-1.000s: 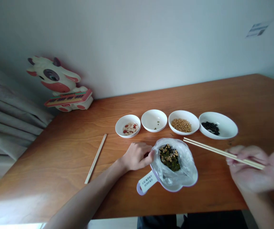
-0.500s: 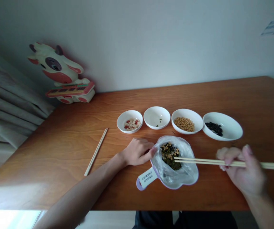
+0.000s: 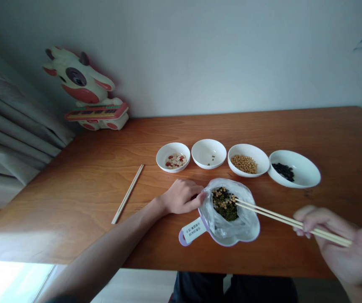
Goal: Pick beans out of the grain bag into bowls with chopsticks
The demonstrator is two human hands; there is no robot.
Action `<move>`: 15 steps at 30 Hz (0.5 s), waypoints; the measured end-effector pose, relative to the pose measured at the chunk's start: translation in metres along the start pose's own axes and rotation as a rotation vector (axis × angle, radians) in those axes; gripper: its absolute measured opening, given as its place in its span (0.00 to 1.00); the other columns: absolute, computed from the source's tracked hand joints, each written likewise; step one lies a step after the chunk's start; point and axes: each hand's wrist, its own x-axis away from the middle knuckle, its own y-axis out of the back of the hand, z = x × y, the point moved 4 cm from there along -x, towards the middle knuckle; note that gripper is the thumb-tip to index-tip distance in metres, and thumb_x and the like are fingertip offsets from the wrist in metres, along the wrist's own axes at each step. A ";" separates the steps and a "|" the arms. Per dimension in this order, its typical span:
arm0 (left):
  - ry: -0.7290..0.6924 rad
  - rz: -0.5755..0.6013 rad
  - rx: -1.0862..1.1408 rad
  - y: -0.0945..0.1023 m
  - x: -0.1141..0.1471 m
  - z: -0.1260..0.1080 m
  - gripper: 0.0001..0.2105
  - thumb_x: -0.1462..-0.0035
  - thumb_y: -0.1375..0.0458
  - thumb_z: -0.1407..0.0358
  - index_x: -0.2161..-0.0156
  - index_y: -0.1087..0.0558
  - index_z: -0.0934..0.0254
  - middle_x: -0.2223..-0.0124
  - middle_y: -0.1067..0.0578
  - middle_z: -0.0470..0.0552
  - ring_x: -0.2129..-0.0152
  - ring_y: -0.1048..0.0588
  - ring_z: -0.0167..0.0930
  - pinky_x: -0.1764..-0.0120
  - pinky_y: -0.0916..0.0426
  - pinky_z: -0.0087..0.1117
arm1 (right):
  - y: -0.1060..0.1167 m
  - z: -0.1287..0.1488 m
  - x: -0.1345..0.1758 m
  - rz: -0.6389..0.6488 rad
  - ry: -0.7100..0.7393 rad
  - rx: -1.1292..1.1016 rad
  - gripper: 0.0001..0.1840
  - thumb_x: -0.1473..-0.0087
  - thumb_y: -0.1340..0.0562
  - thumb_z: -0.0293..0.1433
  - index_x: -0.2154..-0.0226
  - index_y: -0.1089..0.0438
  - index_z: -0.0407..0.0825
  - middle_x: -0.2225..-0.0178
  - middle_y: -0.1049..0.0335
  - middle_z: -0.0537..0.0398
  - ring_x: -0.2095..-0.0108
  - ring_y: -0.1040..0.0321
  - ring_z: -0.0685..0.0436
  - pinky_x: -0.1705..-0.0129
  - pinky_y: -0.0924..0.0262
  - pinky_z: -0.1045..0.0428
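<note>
My right hand (image 3: pixel 341 242) is closed round a pair of light wooden chopsticks (image 3: pixel 275 216), which slant up to the left. Their tips touch or hover just over a mix of green beans, soybeans and dark bits (image 3: pixel 226 206); contact is hard to tell. That mix lies in a shallow lilac-rimmed dish (image 3: pixel 240 241) lined with a clear plastic bag (image 3: pixel 247 214). At the dish's left edge my left hand (image 3: pixel 185 197) pinches the rim and bag between thumb and curled fingers. A white label (image 3: pixel 194 229) with print sits on the dish's handle.
Behind the dish stand white bowls holding sliced nuts with red bits (image 3: pixel 173 168), a few green beans (image 3: pixel 209 155), soybeans (image 3: pixel 248 170) and dark pieces (image 3: pixel 303 168). Another chopstick pair (image 3: pixel 127 194) lies left. A cow toy keyboard (image 3: pixel 95 111) leans by the wall.
My right hand has moved right and toward me, so the chopsticks now slope. Their tips have shifted up to the soybeans in the mix. The left hand keeps its hold; the view has shifted slightly.
</note>
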 end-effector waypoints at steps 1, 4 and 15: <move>0.001 0.003 -0.001 0.000 0.000 0.000 0.22 0.23 0.58 0.57 0.69 0.34 0.63 0.71 0.26 0.49 0.75 0.30 0.29 0.68 0.42 0.34 | -0.002 0.001 -0.002 0.004 -0.006 0.003 0.54 0.46 0.71 0.70 0.77 0.23 0.56 0.77 0.32 0.45 0.70 0.36 0.34 0.69 0.40 0.41; 0.002 0.010 -0.003 0.000 0.000 0.000 0.22 0.23 0.58 0.57 0.69 0.34 0.63 0.71 0.26 0.49 0.75 0.30 0.29 0.68 0.42 0.34 | -0.009 0.001 -0.007 0.001 -0.006 -0.014 0.55 0.49 0.74 0.70 0.78 0.27 0.55 0.77 0.35 0.47 0.71 0.39 0.35 0.68 0.41 0.41; -0.011 0.002 0.022 0.000 -0.001 0.000 0.21 0.23 0.57 0.57 0.69 0.35 0.63 0.71 0.27 0.49 0.75 0.31 0.28 0.68 0.42 0.34 | -0.015 0.003 -0.024 0.102 0.076 -0.010 0.49 0.39 0.70 0.64 0.79 0.29 0.55 0.78 0.35 0.48 0.73 0.39 0.36 0.69 0.42 0.41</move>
